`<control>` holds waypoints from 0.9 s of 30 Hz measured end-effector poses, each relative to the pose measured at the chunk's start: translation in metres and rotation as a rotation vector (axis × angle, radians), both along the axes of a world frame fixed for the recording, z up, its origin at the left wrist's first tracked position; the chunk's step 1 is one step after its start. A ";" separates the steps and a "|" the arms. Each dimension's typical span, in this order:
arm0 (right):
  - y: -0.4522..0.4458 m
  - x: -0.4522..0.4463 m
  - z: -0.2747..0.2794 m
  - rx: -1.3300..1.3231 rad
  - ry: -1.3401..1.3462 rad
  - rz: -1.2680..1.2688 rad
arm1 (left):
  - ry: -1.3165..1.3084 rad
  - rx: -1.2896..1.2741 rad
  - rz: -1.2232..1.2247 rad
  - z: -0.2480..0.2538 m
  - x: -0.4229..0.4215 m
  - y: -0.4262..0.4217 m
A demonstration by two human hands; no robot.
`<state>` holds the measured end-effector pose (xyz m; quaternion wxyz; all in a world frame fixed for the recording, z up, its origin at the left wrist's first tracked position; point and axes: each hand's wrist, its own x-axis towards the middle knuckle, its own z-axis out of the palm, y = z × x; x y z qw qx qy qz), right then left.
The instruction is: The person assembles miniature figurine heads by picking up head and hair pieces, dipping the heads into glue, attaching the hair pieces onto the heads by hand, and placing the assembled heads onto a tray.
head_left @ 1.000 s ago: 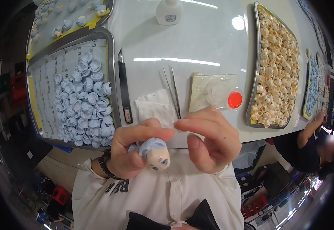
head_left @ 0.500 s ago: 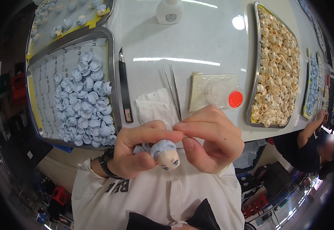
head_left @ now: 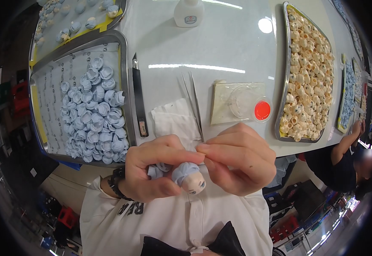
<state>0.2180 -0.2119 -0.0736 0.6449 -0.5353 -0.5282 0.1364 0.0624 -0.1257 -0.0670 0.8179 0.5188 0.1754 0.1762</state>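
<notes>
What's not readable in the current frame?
- Head view: anything pinched in the right hand, masked by its fingertips.
- Head view: back of the doll head, behind the left hand.
- Head view: bottle top, cut by the upper edge; label too small.
- Head view: what the co-worker's hands hold, too small.

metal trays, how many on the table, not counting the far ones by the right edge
3: the left tray of blue pieces, the upper left tray beyond it, and the right tray of beige pieces. Others may be hidden underneath.
</notes>
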 end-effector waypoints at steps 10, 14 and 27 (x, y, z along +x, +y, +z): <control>-0.002 -0.008 -0.002 0.028 -0.155 -0.406 | -0.041 0.036 0.108 -0.002 -0.002 -0.001; -0.001 -0.011 0.002 0.048 -0.017 -0.231 | -0.013 -0.250 -0.046 0.004 -0.001 0.004; 0.003 -0.010 -0.001 0.017 0.118 -0.054 | 0.047 -0.378 -0.177 0.003 0.000 0.006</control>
